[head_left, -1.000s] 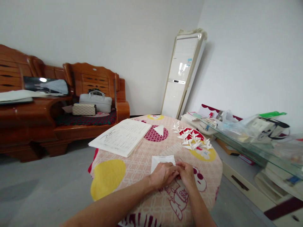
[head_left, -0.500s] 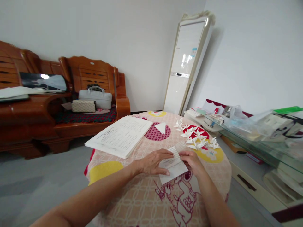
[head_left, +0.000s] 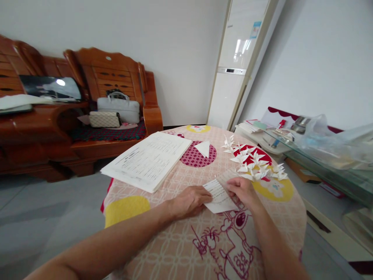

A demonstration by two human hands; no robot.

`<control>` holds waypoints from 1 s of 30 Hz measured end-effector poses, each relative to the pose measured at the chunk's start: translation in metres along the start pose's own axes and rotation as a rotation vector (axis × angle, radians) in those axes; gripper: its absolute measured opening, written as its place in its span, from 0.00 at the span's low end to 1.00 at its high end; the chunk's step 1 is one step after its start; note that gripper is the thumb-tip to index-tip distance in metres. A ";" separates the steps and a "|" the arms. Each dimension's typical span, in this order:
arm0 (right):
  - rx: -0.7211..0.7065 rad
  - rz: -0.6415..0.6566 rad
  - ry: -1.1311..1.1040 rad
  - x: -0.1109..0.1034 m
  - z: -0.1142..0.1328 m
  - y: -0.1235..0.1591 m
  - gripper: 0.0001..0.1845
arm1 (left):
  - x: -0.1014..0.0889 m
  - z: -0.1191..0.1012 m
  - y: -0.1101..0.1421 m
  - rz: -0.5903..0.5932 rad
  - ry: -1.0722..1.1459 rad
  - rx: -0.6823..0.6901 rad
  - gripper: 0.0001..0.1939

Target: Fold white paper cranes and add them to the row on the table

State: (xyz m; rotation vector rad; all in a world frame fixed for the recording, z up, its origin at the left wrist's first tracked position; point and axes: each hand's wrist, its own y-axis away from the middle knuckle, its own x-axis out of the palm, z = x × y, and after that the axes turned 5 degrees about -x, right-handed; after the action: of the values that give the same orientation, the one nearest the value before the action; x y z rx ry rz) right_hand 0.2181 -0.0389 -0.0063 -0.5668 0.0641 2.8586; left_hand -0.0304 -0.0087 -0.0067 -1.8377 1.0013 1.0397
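Note:
A small sheet of printed paper [head_left: 219, 198] lies on the patterned tablecloth between my hands, one part of it folded or lifted. My left hand [head_left: 190, 200] has its fingers closed on the paper's left edge, the thumb tucked out of sight. My right hand [head_left: 241, 189] pinches the upper right edge of the same paper. Beyond it rests a white folded paper triangle [head_left: 203, 147]. Several white folded paper cranes [head_left: 247, 159] are grouped to the right, past my right hand.
A stack of printed sheets [head_left: 148, 159] lies at the table's left. A glass-topped cabinet [head_left: 317, 155] with plastic bags stands close on the right. Behind are a wooden sofa [head_left: 116, 74] holding bags and a tall white air conditioner [head_left: 230, 85].
My left hand has drawn its fingers in from lying spread across the paper to gripping its left edge. The paper has turned slightly. The view has tilted downward.

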 end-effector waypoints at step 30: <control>-0.203 0.088 0.557 0.013 -0.003 0.033 0.15 | 0.004 0.011 -0.010 -0.179 0.268 -0.681 0.23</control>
State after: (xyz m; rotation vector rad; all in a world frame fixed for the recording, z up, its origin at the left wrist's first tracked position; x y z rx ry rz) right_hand 0.2004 -0.0684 -0.0140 -1.4168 -0.1142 2.7111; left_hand -0.0233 0.0039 -0.0115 -2.6220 0.6433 1.1271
